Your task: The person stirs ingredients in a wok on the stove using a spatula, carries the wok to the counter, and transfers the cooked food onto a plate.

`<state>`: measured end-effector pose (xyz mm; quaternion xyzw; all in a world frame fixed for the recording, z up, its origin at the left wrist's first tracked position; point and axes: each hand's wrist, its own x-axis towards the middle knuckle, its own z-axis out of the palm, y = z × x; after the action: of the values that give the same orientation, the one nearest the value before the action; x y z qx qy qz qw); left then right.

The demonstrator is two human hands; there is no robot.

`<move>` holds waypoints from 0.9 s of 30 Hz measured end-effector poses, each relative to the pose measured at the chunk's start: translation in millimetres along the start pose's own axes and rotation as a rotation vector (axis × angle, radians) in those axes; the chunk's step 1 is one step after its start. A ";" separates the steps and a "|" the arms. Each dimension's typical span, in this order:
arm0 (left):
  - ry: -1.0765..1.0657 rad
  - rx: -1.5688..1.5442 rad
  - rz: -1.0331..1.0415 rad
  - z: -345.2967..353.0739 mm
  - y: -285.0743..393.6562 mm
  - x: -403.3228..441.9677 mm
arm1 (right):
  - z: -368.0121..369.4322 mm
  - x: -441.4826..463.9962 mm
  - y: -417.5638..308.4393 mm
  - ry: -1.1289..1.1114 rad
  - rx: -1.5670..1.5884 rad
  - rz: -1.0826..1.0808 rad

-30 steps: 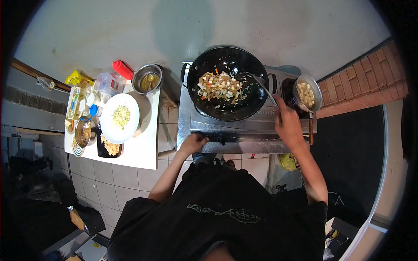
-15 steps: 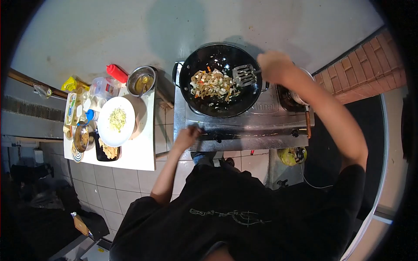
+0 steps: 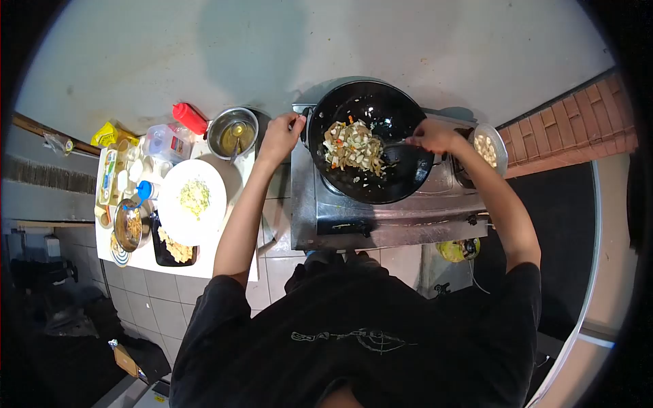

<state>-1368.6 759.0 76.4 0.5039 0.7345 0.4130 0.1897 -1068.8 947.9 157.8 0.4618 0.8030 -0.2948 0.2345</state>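
A black wok (image 3: pixel 408 178) sits on the stove, with chopped mixed food (image 3: pixel 354 146) heaped left of its middle, pale pieces and orange bits among it. My left hand (image 3: pixel 281 138) pinches the wok's left side handle. Over the right part of the wok, my right hand (image 3: pixel 437 136) is closed on a spatula (image 3: pixel 394 143), whose blade is seen nearly edge-on against the food's right side. The wok's right handle lies just below my right wrist.
The steel stove (image 3: pixel 401 233) also carries a pan of pale pieces (image 3: pixel 485 148) at right. On the white table (image 3: pixel 235 262) at left stand a white plate (image 3: pixel 170 224) of chopped greens, a metal bowl (image 3: pixel 221 146), a red bottle (image 3: pixel 190 118) and a black tray (image 3: pixel 163 253).
My left hand has risen from the stove's front to the wok's left handle. My right hand has moved down and inward with the spatula, whose blade has turned. The food has shifted slightly.
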 end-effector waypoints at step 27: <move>-0.166 0.100 0.057 -22.8 6.6 12.0 | 114.6 -114.7 23.3 0.617 -0.515 -0.062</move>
<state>-1385.5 761.3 96.7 0.5662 0.7213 0.3376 0.2127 -983.2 808.9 144.1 0.4303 0.8969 0.0614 0.0815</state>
